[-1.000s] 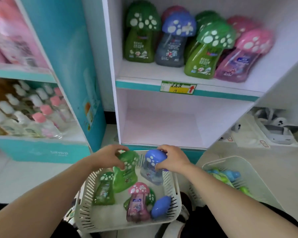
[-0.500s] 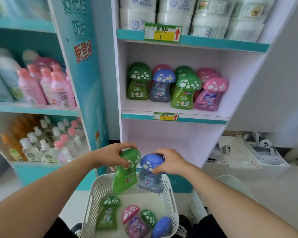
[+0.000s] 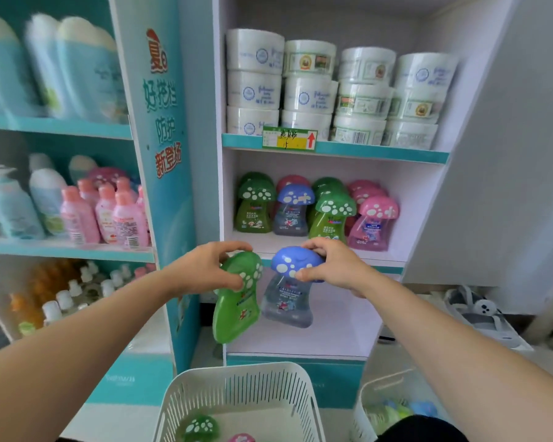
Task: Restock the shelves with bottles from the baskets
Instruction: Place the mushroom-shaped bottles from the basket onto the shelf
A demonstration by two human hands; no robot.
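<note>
Gripping green mushroom-cap bottle (image 3: 237, 309) by its cap in left hand (image 3: 205, 271), blue mushroom-cap bottle (image 3: 288, 303) likewise in right hand (image 3: 336, 266), both aloft between white basket (image 3: 237, 371) and middle shelf (image 3: 383, 258). Straighten the tilted green one; set each upright before its colour.

green mushroom-cap bottle (image 3: 235, 301) tilted, held by its cap, blue-capped bottle (image 3: 288, 288) hanging pretty much upright just beside it, both in front of the lower shelf (image 3: 316, 341), white slotted basket (image 3: 237, 390) below
</note>
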